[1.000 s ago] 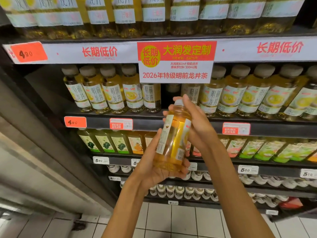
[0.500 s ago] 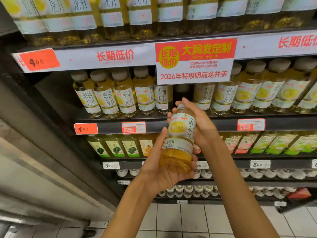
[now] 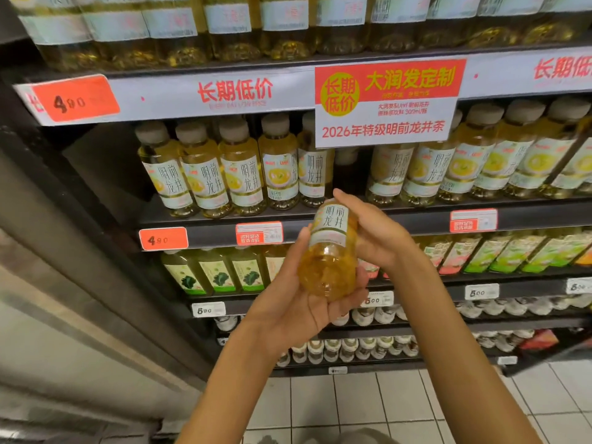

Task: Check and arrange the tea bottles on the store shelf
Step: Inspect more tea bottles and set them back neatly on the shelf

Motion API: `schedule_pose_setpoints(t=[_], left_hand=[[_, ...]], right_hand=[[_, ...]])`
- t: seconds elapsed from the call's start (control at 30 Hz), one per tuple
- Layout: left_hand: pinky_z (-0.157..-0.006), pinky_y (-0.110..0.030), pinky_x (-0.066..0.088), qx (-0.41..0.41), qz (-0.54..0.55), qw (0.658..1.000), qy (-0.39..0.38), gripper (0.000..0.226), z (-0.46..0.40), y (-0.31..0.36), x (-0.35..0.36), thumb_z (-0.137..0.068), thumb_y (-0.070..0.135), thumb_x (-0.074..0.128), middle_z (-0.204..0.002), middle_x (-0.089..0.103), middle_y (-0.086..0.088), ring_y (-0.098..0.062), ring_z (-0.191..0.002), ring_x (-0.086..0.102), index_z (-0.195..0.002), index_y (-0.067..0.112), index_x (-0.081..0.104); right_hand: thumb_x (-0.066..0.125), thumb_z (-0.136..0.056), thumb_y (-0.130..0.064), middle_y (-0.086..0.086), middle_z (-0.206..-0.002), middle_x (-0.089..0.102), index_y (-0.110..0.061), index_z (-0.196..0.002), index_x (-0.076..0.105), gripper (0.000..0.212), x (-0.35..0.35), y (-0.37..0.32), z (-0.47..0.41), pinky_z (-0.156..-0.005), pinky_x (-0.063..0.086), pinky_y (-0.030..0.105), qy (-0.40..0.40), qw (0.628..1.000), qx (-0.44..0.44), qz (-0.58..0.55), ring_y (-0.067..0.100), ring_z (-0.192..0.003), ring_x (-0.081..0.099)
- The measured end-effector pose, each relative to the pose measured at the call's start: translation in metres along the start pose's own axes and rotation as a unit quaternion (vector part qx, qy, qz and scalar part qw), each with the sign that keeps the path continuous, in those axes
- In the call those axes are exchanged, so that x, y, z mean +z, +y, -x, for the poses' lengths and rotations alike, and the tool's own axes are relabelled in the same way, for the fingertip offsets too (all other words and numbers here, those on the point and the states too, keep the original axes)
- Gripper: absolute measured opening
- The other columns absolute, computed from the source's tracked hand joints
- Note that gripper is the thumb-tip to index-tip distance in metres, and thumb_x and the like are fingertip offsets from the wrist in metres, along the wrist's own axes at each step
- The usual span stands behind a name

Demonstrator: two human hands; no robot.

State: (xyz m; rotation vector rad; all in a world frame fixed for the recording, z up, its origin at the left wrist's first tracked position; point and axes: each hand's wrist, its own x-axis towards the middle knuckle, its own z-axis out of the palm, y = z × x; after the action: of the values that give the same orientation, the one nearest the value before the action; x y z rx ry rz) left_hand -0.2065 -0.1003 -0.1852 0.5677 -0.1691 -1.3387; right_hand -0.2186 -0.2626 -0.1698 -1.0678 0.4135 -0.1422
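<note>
Head view, from the left: the left hand [image 3: 293, 302] cups the base of a clear plastic bottle of yellow tea with a white label [image 3: 331, 248], held before the dark shelf [image 3: 384, 224]; the right hand [image 3: 374, 233] curls over its hidden cap. Full, it likely feels moderately heavy, stiff, smooth and slippery; gripping base and neck suits. A gap [image 3: 349, 174] in the row sits behind.

One held bottle [image 3: 330, 251]; two hands [image 3: 298, 302].
</note>
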Motion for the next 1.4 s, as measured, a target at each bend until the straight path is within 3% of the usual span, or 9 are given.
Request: schedule_pose_setpoints(t=[0.17, 0.33, 0.5, 0.6, 0.73, 0.9, 1.07, 1.23, 1.4], left_hand=[[-0.073, -0.034, 0.057, 0.003, -0.142, 0.989, 0.032, 0.070, -0.004, -0.005, -0.017, -0.070, 0.047, 0.070, -0.101, 0.071, -0.016, -0.028, -0.088, 0.070, -0.126, 0.008, 0.052], [-0.085, -0.026, 0.053, 0.083, -0.440, 0.886, 0.117, 0.056, -0.007, -0.008, -0.030, -0.065, 0.051, 0.075, -0.109, 0.072, 0.007, -0.010, -0.105, 0.066, -0.116, 0.033, 0.058], [-0.083, -0.019, 0.052, 0.169, -0.431, 0.877, 0.125, 0.055, -0.015, -0.013, -0.034, -0.077, 0.027, 0.079, -0.117, 0.068, 0.007, -0.007, -0.108, 0.064, -0.126, 0.032, 0.054], [-0.085, -0.017, 0.050, 0.205, -0.478, 0.842, 0.141, 0.060, -0.027, -0.008, -0.032, -0.079, 0.014, 0.076, -0.120, 0.065, 0.003, -0.005, -0.108, 0.062, -0.132, 0.022, 0.049], [-0.094, -0.029, 0.048, 0.263, -0.554, 0.762, 0.207, 0.058, -0.052, -0.012, -0.033, -0.078, 0.016, 0.077, -0.121, 0.056, -0.006, -0.018, -0.113, 0.055, -0.129, 0.014, 0.051], [-0.090, -0.024, 0.048, 0.343, -0.557, 0.704, 0.277, 0.056, -0.075, -0.015, -0.034, -0.075, 0.019, 0.079, -0.117, 0.063, 0.004, -0.010, -0.108, 0.058, -0.123, 0.025, 0.049], [-0.099, -0.040, 0.045, 0.373, -0.534, 0.699, 0.295, 0.051, -0.094, -0.004, -0.023, -0.079, 0.025, 0.076, -0.118, 0.061, 0.007, -0.015, -0.116, 0.053, -0.124, 0.026, 0.052], [-0.100, -0.041, 0.039, 0.396, -0.554, 0.653, 0.331, 0.050, -0.108, -0.004, -0.011, -0.082, 0.031, 0.073, -0.102, 0.042, 0.034, -0.006, -0.110, 0.044, -0.124, 0.033, 0.048], [-0.092, -0.043, 0.044, 0.436, -0.579, 0.590, 0.356, 0.050, -0.120, -0.005, -0.010, -0.083, 0.026, 0.072, -0.113, 0.059, 0.003, -0.018, -0.107, 0.050, -0.127, 0.012, 0.054]], right_hand=[[0.051, -0.097, -0.017, 0.007, -0.079, 0.071, -0.010, -0.105, 0.059, 0.013, 0.004, -0.002, 0.004, -0.060, 0.057, 0.030, 0.020, 0.992, -0.121, 0.017, 0.022, -0.076, 0.072], [0.056, -0.091, -0.025, -0.001, -0.101, 0.072, -0.023, -0.121, 0.053, 0.030, -0.004, 0.001, 0.021, -0.087, 0.053, 0.034, -0.016, 0.956, -0.258, 0.139, 0.021, -0.106, 0.066], [0.071, -0.082, -0.022, -0.013, -0.124, 0.060, -0.033, -0.135, 0.037, 0.065, -0.005, 0.011, 0.039, -0.088, 0.050, 0.023, -0.054, 0.931, -0.288, 0.217, 0.010, -0.115, 0.058], [0.072, -0.079, -0.011, -0.002, -0.131, 0.055, -0.033, -0.138, 0.034, 0.074, -0.009, 0.014, 0.045, -0.089, 0.050, 0.023, -0.060, 0.926, -0.303, 0.215, 0.011, -0.118, 0.057], [0.072, -0.081, -0.004, -0.001, -0.133, 0.052, -0.026, -0.138, 0.037, 0.071, -0.012, 0.014, 0.036, -0.089, 0.049, 0.020, -0.016, 0.914, -0.323, 0.244, 0.007, -0.117, 0.056], [0.074, -0.077, -0.012, 0.002, -0.129, 0.054, -0.018, -0.139, 0.033, 0.074, -0.019, 0.008, 0.015, -0.093, 0.049, 0.027, 0.068, 0.931, -0.311, 0.178, 0.009, -0.114, 0.058], [0.077, -0.077, -0.008, 0.011, -0.127, 0.053, -0.017, -0.124, 0.040, 0.060, -0.019, -0.010, -0.009, -0.101, 0.047, 0.043, 0.120, 0.929, -0.323, 0.134, 0.020, -0.119, 0.055], [0.079, -0.075, -0.010, -0.004, -0.116, 0.062, -0.028, -0.113, 0.047, 0.053, -0.021, -0.016, -0.023, -0.096, 0.050, 0.034, 0.126, 0.919, -0.347, 0.139, 0.009, -0.110, 0.061], [0.079, -0.077, -0.018, -0.014, -0.108, 0.064, -0.031, -0.109, 0.051, 0.044, -0.021, -0.014, -0.030, -0.091, 0.051, 0.027, 0.175, 0.895, -0.352, 0.210, 0.003, -0.106, 0.061]])
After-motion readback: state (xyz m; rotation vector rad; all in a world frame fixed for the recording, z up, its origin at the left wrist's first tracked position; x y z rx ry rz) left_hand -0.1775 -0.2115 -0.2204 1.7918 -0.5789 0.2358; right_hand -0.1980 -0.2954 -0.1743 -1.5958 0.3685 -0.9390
